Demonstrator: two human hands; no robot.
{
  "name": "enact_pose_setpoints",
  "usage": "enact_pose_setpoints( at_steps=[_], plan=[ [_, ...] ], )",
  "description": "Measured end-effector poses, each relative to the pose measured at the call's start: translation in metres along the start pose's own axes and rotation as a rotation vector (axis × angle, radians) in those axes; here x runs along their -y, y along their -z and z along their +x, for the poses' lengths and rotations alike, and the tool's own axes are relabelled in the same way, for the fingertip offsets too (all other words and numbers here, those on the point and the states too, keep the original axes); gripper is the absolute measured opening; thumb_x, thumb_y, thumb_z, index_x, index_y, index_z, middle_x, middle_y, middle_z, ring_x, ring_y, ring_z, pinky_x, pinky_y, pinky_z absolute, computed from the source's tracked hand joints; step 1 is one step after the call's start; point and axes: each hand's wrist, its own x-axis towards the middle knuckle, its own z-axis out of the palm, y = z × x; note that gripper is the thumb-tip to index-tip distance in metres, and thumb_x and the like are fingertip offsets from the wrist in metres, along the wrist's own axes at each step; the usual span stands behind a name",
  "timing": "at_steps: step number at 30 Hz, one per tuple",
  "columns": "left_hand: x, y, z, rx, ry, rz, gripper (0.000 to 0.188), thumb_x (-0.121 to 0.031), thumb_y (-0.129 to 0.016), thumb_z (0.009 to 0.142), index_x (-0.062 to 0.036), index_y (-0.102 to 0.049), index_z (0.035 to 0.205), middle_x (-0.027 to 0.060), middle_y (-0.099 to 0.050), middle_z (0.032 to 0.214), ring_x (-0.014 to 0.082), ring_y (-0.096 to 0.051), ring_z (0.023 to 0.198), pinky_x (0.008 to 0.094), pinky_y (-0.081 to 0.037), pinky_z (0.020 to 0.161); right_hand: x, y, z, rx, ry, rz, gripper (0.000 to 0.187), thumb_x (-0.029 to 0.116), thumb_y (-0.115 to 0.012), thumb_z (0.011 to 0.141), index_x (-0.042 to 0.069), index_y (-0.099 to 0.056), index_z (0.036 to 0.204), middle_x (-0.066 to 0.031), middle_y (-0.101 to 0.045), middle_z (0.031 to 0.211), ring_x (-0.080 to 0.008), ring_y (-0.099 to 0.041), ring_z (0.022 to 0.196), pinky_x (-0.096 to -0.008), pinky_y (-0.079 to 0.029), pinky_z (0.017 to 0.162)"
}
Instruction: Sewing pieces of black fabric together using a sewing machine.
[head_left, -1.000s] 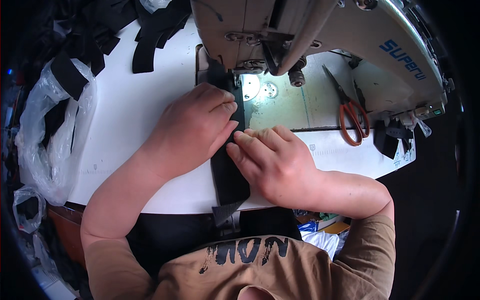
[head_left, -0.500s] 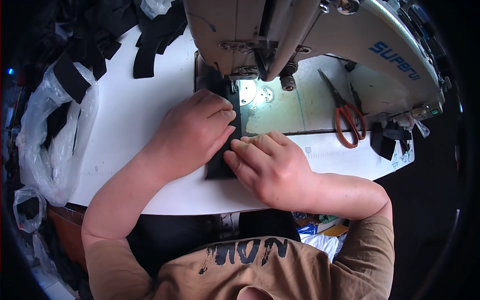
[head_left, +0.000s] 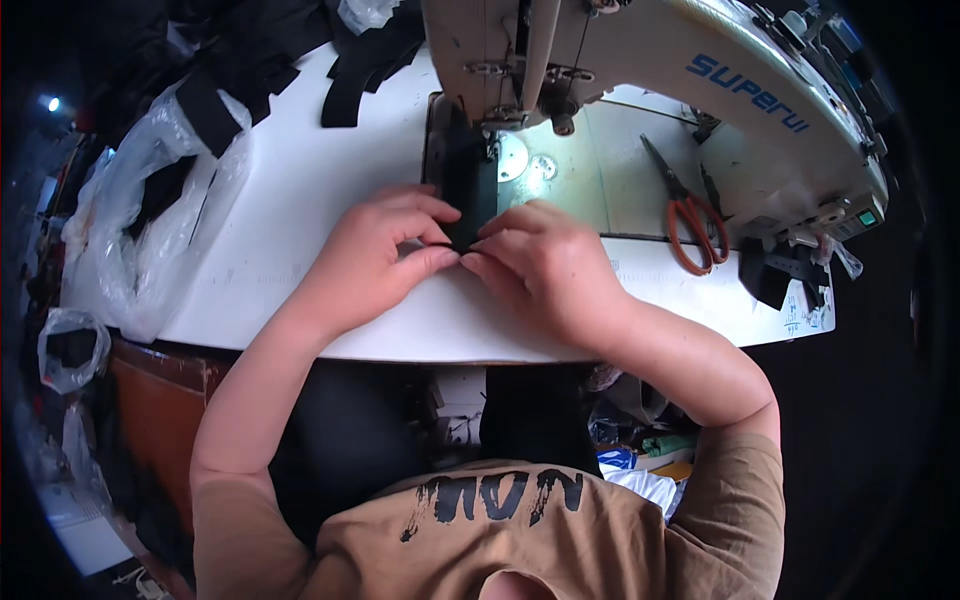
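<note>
left hand point(head_left: 375, 255): pinched the near end of the black strap point(head_left: 470, 190)
right hand point(head_left: 535, 265): gripped that same end, fingertips touching the left's
strap: flat on the white tabletop point(head_left: 300, 200), far end under the sewing machine point(head_left: 640, 60)
scissors point(head_left: 685, 210): lying off to the right

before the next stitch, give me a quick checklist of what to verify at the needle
1. Black strip lies under the machine head: ok.
2. Left hand pinches the strip's near end: ok.
3. Right hand on the same end, fingertips meeting the left's: ok.
4. Fingers short of the needle area: ok, both hands sit at the strip's near end.
5. Scissors lying apart from the strip, to the right: ok.
6. Needle up or down: cannot tell, hidden by the head.
</note>
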Motion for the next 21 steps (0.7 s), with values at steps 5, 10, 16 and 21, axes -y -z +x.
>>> enact_pose_setpoints(
  at_steps=[5, 10, 16, 21],
  plan=[
    [-0.008, -0.005, -0.007, -0.101, 0.101, -0.031, 0.013, -0.011, -0.079, 0.085, 0.0012, -0.074, 0.084, 0.0124, -0.071, 0.125, 0.0308, -0.059, 0.131, 0.0374, -0.057, 0.097, 0.001, 0.006, 0.001, 0.053, -0.112, 0.016, 0.014, 0.012, -0.081, 0.084, 0.000, -0.073, 0.084, -0.0127, -0.064, 0.085, -0.0328, -0.064, 0.080, -0.0411, -0.051, 0.068],
    [-0.001, -0.009, -0.008, -0.162, 0.096, -0.068, 0.015, -0.012, -0.076, 0.088, 0.0006, -0.074, 0.080, 0.0123, -0.072, 0.115, 0.0304, -0.066, 0.111, 0.0398, -0.055, 0.090, 0.003, 0.005, 0.002, 0.090, -0.202, -0.041, 0.018, 0.017, -0.078, 0.086, 0.000, -0.072, 0.083, -0.0151, -0.064, 0.086, -0.0343, -0.064, 0.080, -0.0439, -0.052, 0.069],
    [-0.008, -0.024, -0.001, -0.198, 0.021, 0.186, 0.019, -0.016, -0.080, 0.078, -0.0060, -0.069, 0.067, 0.0077, -0.072, 0.111, 0.0310, -0.061, 0.113, 0.0423, -0.049, 0.100, 0.008, 0.006, -0.001, 0.077, -0.280, -0.007, 0.013, 0.006, -0.079, 0.078, 0.002, -0.068, 0.084, -0.0149, -0.063, 0.087, -0.0348, -0.066, 0.080, -0.0429, -0.053, 0.069],
    [-0.012, -0.021, -0.003, -0.146, 0.088, 0.219, 0.021, -0.018, -0.081, 0.079, -0.0060, -0.067, 0.068, 0.0073, -0.071, 0.113, 0.0312, -0.059, 0.118, 0.0427, -0.047, 0.103, 0.005, 0.012, -0.005, 0.088, -0.233, 0.024, 0.010, 0.002, -0.075, 0.077, 0.003, -0.071, 0.086, -0.0144, -0.062, 0.087, -0.0342, -0.065, 0.081, -0.0432, -0.053, 0.070]
  ],
)
